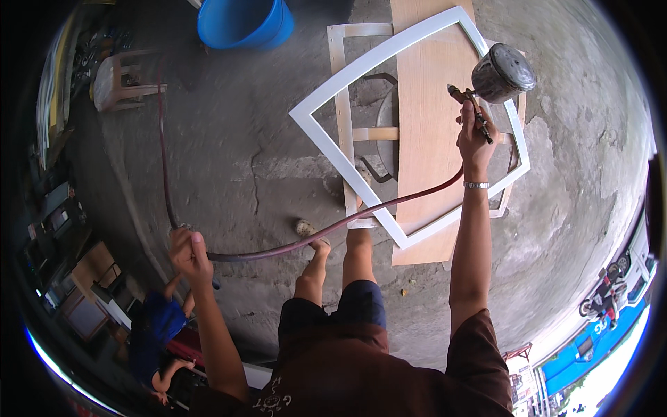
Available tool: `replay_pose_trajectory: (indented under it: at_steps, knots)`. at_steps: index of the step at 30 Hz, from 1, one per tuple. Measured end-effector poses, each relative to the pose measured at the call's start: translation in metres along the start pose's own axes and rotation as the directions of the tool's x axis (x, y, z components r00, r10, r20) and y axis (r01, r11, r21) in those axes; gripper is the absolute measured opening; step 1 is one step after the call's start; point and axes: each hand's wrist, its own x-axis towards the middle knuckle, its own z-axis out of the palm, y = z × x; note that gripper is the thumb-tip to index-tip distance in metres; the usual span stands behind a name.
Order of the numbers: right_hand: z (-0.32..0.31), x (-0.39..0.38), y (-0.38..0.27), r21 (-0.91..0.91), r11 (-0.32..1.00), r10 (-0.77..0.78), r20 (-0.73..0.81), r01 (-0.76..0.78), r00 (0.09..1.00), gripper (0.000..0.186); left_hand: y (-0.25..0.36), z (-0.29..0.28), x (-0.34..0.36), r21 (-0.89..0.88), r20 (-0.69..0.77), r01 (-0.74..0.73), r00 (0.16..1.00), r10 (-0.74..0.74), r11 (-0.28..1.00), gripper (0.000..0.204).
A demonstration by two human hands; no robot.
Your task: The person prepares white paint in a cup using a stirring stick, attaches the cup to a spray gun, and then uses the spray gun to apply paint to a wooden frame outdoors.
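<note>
Spray gun above white frame, far right.
My right hand grips the gun; my left hand clasps the hose, presumably managing slack.

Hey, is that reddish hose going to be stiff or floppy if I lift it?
Probably floppy: the hose curves loosely between the left hand and right hand. It's likely somewhat springy too: that span shows no kinks.
</note>
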Motion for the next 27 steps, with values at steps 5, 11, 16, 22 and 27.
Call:
replay_pose_trajectory:
  at_steps: [5,11,16,22,27]
  knots:
    - [-0.016,0.048,0.024,-0.032,0.999,0.006,-0.099,-0.009,0.995,0.039,0.013,0.012,0.011,-0.006,0.030,-0.035,0.999,0.035,0.999,0.044]
    - [-0.033,0.089,0.031,-0.017,0.999,-0.047,-0.275,0.043,0.960,0.033,0.019,0.027,0.023,-0.024,0.104,-0.097,0.990,0.099,0.995,0.043]
    - [-0.043,0.057,-0.024,0.080,0.996,0.053,-0.295,-0.031,0.954,0.034,-0.018,0.014,0.019,-0.004,0.407,-0.136,0.905,0.126,0.991,0.053]
    - [-0.049,-0.017,-0.094,0.107,0.993,0.077,-0.326,-0.045,0.942,0.033,-0.078,-0.007,0.028,0.126,0.704,-0.055,0.709,-0.050,0.990,0.065]
    - [-0.056,-0.104,-0.118,-0.004,0.990,0.125,-0.450,-0.142,0.884,0.008,-0.149,0.012,0.035,0.124,0.725,-0.094,0.688,-0.025,0.988,0.060]
